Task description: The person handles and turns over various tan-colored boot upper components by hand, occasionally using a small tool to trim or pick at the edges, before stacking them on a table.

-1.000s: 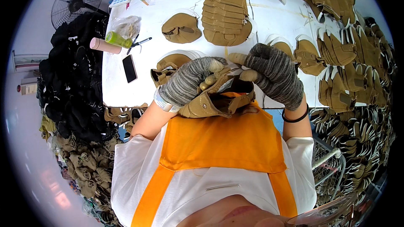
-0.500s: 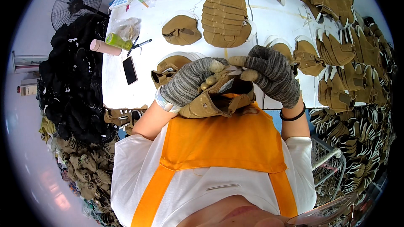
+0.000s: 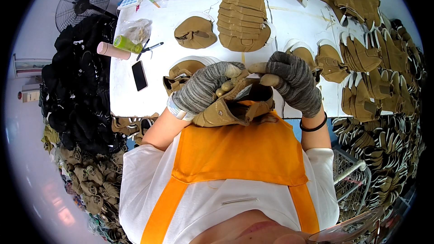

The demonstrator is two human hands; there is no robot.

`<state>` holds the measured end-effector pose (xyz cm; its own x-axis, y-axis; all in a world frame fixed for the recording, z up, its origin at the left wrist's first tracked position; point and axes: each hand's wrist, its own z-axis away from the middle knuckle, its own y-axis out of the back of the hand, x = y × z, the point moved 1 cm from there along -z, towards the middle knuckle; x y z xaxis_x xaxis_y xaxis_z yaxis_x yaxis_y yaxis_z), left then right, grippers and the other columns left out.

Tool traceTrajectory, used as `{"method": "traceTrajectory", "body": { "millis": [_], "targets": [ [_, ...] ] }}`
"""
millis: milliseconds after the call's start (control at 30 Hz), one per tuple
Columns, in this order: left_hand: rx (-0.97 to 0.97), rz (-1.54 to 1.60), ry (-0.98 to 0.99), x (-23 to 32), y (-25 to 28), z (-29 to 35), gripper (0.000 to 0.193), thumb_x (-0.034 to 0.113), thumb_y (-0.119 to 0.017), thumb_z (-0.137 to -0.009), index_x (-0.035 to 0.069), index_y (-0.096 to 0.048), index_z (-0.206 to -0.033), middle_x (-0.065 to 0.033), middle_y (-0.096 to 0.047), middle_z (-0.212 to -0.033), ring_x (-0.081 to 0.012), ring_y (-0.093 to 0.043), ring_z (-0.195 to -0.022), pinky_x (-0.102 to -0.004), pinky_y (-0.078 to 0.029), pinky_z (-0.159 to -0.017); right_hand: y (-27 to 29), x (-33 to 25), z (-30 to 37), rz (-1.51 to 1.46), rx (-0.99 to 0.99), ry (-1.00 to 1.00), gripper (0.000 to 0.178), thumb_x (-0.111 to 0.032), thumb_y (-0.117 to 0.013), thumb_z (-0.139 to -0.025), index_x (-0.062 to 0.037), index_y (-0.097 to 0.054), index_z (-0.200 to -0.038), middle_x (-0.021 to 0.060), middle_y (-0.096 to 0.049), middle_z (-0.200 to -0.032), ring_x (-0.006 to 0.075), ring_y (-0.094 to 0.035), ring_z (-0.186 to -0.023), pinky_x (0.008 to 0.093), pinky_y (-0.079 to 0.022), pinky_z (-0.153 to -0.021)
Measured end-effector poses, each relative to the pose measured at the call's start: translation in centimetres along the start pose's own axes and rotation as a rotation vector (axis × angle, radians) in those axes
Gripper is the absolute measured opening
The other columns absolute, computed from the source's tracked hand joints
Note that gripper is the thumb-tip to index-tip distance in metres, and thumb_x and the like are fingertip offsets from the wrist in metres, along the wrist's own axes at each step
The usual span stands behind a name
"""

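My left hand (image 3: 205,86), in a grey striped knit glove with tan fingertips, grips the rim of a brown shoe upper (image 3: 222,114). The upper is held close to my orange apron, its opening facing up, and a pale label (image 3: 244,92) shows inside. My right hand (image 3: 294,81), gloved the same way, hovers at the upper's far right edge. Its thumb and forefinger are drawn together, pointing left toward my left fingertips, a small gap away. Anything between them is too small to make out. Beyond my left hand lies another brown shoe piece (image 3: 186,68).
On the white table (image 3: 167,104) lie a phone (image 3: 139,75), pens (image 3: 150,49), a pink bottle (image 3: 113,51) and a green bottle (image 3: 127,44). An overlapping stack of brown pieces (image 3: 244,18) lies ahead. Rows of brown shoe pieces (image 3: 361,56) fill the right. Black piles (image 3: 81,90) stand left.
My right hand has drawn slightly down and away from my left fingertips, opening a gap where the fingers nearly met. My left hand and the shoe upper have hardly moved.
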<state>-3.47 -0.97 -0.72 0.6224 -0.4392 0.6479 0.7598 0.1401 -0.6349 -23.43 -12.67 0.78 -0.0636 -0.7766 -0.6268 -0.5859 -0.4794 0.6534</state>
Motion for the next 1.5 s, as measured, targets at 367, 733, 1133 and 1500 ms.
{"method": "traceTrajectory", "body": {
  "millis": [367,733,1133,1500],
  "targets": [
    [0.024,0.091,0.011,-0.5,-0.4,-0.5,0.021,0.024,-0.058,-0.089,0.008,-0.060,-0.074,0.0033,-0.056,-0.063,-0.0042,-0.050,-0.055,-0.0159,-0.041,-0.052,-8.3,17.0,10.0,0.064,0.322,-0.639,0.029,-0.023,-0.056,-0.090,-0.0053,-0.062,-0.112,0.0187,-0.062,-0.098,0.0314,-0.058,-0.094,0.0358,-0.045,-0.085],
    [0.014,0.075,-0.017,-0.8,0.1,-0.9,0.018,0.020,-0.055,-0.086,0.005,-0.053,-0.076,-0.0043,-0.054,-0.074,-0.0137,-0.053,-0.069,-0.0272,-0.047,-0.068,-16.4,20.1,16.6,0.196,-0.116,-0.941,0.042,-0.027,-0.061,-0.084,-0.0044,-0.056,-0.120,0.0210,-0.059,-0.111,0.0343,-0.056,-0.104,0.0379,-0.044,-0.091],
    [0.041,0.213,-0.228,1.6,-0.8,-0.2,0.037,0.030,-0.052,-0.089,0.001,-0.056,-0.112,-0.0144,-0.061,-0.106,-0.0220,-0.062,-0.096,-0.0322,-0.052,-0.085,-4.9,0.7,1.3,-0.911,0.124,-0.361,0.087,-0.060,-0.062,-0.077,0.0019,-0.041,-0.133,0.0134,-0.051,-0.128,0.0236,-0.047,-0.119,0.0352,-0.038,-0.101],
    [0.137,-0.216,-0.786,3.7,0.4,0.0,0.028,0.030,-0.051,-0.092,0.001,-0.053,-0.093,-0.0047,-0.051,-0.080,-0.0153,-0.049,-0.076,-0.0271,-0.043,-0.072,-2.0,1.0,-0.4,-0.480,0.480,-0.508,0.054,-0.042,-0.074,-0.076,-0.0013,-0.057,-0.106,0.0059,-0.062,-0.093,0.0140,-0.058,-0.086,0.0271,-0.049,-0.076]
  ]
}}
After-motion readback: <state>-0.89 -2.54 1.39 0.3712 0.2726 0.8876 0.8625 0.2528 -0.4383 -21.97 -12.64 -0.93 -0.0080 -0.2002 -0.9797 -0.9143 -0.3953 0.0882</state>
